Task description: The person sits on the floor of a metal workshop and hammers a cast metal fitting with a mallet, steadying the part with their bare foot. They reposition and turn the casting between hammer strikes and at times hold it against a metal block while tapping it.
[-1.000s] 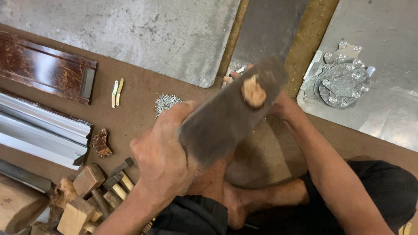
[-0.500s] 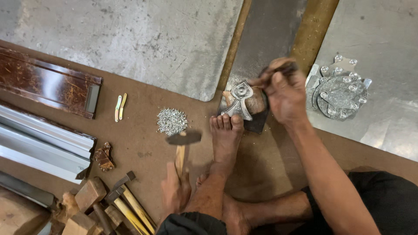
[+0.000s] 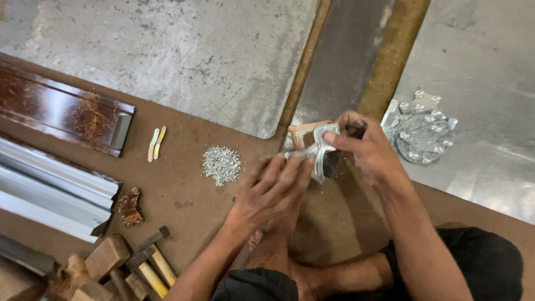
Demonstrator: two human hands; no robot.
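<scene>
- A concrete floor (image 3: pixel 184 50) carries a brown board (image 3: pixel 184 195); the person sits on it, one bare foot stretched toward 12 o'clock under the hands.
- The right hand (image 3: pixel 370 150) pinches a shiny embossed metal piece (image 3: pixel 320 153) against a small wood block (image 3: pixel 304 132), thumb and fingers closed narrowly on its upper edge.
- The left hand (image 3: pixel 276 184) now rests on the piece's lower edge with fingers fairly flat; half a second ago it gripped a hammer down at 6 o'clock, and that hammer no longer shows near the foot.
- The foot, whose toes showed plainly just below the piece before, is now mostly covered by the left hand.
- A heap of small nails (image 3: pixel 221 164) lies at 9 o'clock of the piece, unmoved.
- A round embossed metal plate (image 3: pixel 423 136) lies on the floor at 3 o'clock, near the right hand, where it was.
- Two small pale strips (image 3: pixel 156 144) lie further toward 9 o'clock.
- Dark and silver mouldings (image 3: pixel 61 150) sit at the left edge.
- Hammers and wood blocks (image 3: pixel 139 267) cluster at 7 o'clock.
</scene>
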